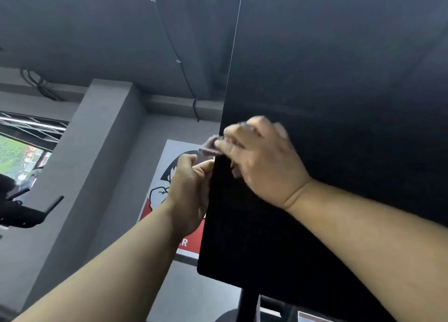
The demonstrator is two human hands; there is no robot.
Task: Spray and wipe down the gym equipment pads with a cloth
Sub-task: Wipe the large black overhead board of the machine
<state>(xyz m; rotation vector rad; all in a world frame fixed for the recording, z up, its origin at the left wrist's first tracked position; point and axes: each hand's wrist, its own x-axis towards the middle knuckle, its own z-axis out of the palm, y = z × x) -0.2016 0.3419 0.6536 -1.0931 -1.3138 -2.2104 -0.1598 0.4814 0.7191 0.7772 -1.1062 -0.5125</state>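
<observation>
- Pad (pixel 254 237): black, upright, with a rounded lower left corner. It fills the middle and right of the view and is carried on a dark post (pixel 249 304) below.
- A larger black panel (pixel 339 55) rises above and behind the pad. Whether the two are joined cannot be told.
- Cloth (pixel 209 147): pale pinkish-grey and bunched, at the pad's upper left edge, partly sticking out past that edge to the left. Motion blur hides its detail.
- Right hand (pixel 261 161): on the near face of the pad at the upper left, fingers curled over the cloth and gripping it against the pad. Blurred.
- Left hand (pixel 191 193): just left of the pad, fingers curled onto its left edge and holding it. The fingertips are hidden behind the pad.
- The two hands are near each other, with the pad's edge between them.
- Surroundings: a red, white and black poster (pixel 167 183) on the far grey wall, partly covered by the left hand and the pad.
- A grey pillar (pixel 97 164) stands to the left.
- A window (pixel 17 156) sits at the far left, with dark equipment (pixel 24 215) below it.
- A cable (pixel 174 47) runs along the ceiling.
</observation>
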